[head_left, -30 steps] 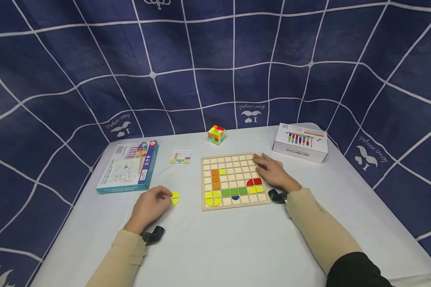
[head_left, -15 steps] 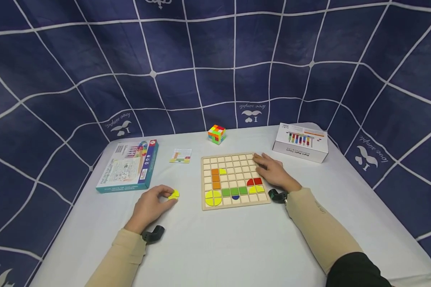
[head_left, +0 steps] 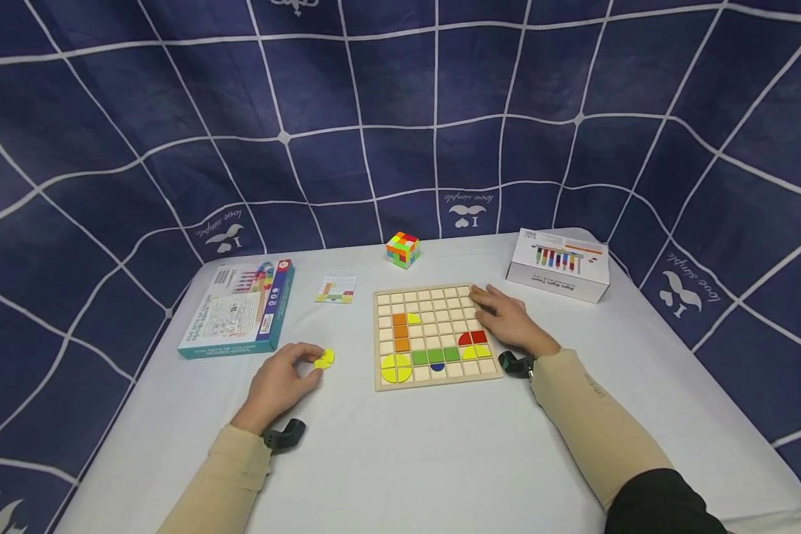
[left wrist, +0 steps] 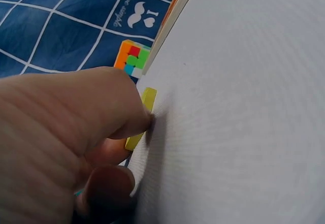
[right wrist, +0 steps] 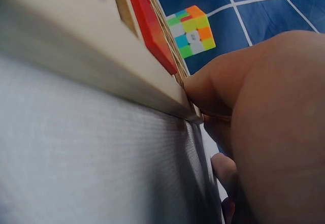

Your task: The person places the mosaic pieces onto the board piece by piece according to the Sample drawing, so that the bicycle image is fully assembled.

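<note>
My left hand rests on the white table at the left, its index fingertip at small yellow quarter-round pieces. The thumb lies on their near side with a gap between thumb and index. In the left wrist view a yellow piece shows partly behind the thumb. A square wooden grid board lies to the right, holding orange, green, red, yellow and blue pieces. Fingers of my right hand rest along its right edge near the far corner; in the right wrist view a finger touches the rim.
A small pattern card lies beyond the left hand. The teal-edged flat box is at far left, the white box at far right. Behind the board stands a colourful puzzle cube, near the blue curtain.
The left fingers have closed around the yellow pieces, bringing them close together, and the thumb has since drawn back slightly. My right hand and the board have stayed in place.
</note>
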`<control>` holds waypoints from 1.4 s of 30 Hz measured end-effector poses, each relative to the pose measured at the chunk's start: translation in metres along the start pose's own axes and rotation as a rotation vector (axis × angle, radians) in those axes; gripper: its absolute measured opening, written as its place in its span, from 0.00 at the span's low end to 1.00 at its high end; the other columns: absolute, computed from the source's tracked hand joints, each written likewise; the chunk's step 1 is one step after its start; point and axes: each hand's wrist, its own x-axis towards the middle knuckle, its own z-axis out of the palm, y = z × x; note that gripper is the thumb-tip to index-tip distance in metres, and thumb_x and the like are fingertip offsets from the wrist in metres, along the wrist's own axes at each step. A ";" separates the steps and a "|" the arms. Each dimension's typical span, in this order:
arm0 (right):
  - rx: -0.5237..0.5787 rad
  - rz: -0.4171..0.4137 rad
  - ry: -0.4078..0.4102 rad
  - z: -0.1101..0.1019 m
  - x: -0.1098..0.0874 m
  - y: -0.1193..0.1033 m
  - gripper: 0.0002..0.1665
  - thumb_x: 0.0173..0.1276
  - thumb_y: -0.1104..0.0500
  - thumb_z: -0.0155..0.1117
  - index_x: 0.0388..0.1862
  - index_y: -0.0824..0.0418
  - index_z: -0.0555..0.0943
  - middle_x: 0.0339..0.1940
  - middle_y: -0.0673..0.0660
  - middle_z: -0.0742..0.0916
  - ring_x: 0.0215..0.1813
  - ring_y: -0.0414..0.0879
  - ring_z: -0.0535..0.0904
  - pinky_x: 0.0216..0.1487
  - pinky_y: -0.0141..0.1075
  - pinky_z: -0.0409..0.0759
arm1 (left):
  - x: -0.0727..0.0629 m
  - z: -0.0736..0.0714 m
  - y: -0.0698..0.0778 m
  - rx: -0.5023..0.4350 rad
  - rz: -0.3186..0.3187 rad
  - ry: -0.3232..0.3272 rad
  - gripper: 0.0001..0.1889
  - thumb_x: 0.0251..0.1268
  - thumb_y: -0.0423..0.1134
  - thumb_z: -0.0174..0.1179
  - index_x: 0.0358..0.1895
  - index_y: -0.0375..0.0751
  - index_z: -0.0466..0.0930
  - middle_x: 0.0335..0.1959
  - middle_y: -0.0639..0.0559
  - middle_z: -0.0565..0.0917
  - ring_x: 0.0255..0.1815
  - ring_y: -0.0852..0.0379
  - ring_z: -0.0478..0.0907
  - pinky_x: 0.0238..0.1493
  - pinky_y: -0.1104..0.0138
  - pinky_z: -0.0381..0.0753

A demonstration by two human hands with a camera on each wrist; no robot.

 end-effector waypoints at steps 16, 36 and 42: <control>-0.009 0.002 -0.004 -0.001 0.000 -0.001 0.31 0.81 0.51 0.52 0.80 0.54 0.66 0.84 0.49 0.62 0.86 0.57 0.46 0.79 0.62 0.41 | -0.004 0.003 0.001 -0.010 0.092 -0.090 0.22 0.55 0.48 0.77 0.53 0.57 0.84 0.32 0.65 0.80 0.25 0.60 0.71 0.26 0.68 0.67; -0.013 0.001 -0.006 -0.002 0.000 -0.001 0.31 0.81 0.51 0.52 0.80 0.55 0.67 0.84 0.50 0.62 0.86 0.58 0.46 0.79 0.63 0.41 | -0.002 0.003 0.001 -0.005 0.095 -0.076 0.18 0.54 0.49 0.78 0.49 0.56 0.88 0.45 0.58 0.81 0.31 0.58 0.71 0.30 0.68 0.70; -0.010 0.001 -0.008 -0.001 0.001 0.000 0.31 0.81 0.51 0.52 0.79 0.55 0.67 0.84 0.50 0.62 0.86 0.57 0.46 0.79 0.63 0.42 | -0.002 0.004 0.002 0.000 0.096 -0.081 0.15 0.56 0.49 0.77 0.47 0.58 0.88 0.42 0.60 0.81 0.30 0.59 0.71 0.29 0.68 0.69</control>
